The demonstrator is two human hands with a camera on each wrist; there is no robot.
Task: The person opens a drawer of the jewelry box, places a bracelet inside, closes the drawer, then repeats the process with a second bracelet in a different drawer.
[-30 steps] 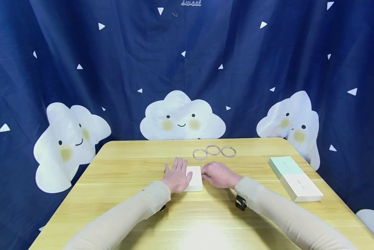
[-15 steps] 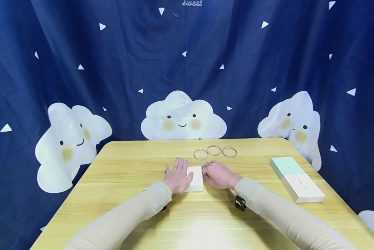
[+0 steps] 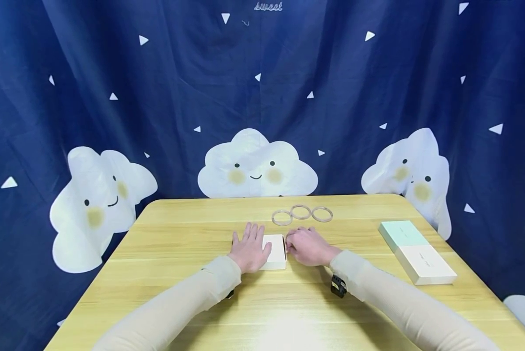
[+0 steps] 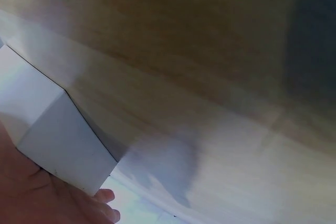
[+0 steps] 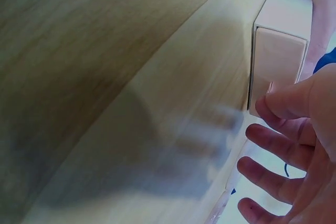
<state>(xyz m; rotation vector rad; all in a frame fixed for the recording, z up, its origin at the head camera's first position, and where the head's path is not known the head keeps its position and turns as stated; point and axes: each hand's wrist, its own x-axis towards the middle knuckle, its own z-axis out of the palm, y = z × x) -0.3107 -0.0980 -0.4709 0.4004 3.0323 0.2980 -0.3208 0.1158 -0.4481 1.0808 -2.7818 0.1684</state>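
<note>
Wooden table [image 3: 179,292] before star-and-cloud curtain [image 3: 157,97]; left hand [image 3: 250,251] flat on white box [image 3: 276,253], right hand [image 3: 308,246] loosely curled beside.

White box [image 3: 274,251] between the hands, on a light yellow wood-grain table [image 3: 179,234]. Mint green box [image 3: 402,233] and cream white box [image 3: 425,263] at right. Three pale, clear-looking rings [image 3: 301,213]. Beige sleeves [image 3: 188,302]. Navy curtain [image 3: 157,87] printed with white triangles and white smiling clouds with yellow cheeks.
</note>
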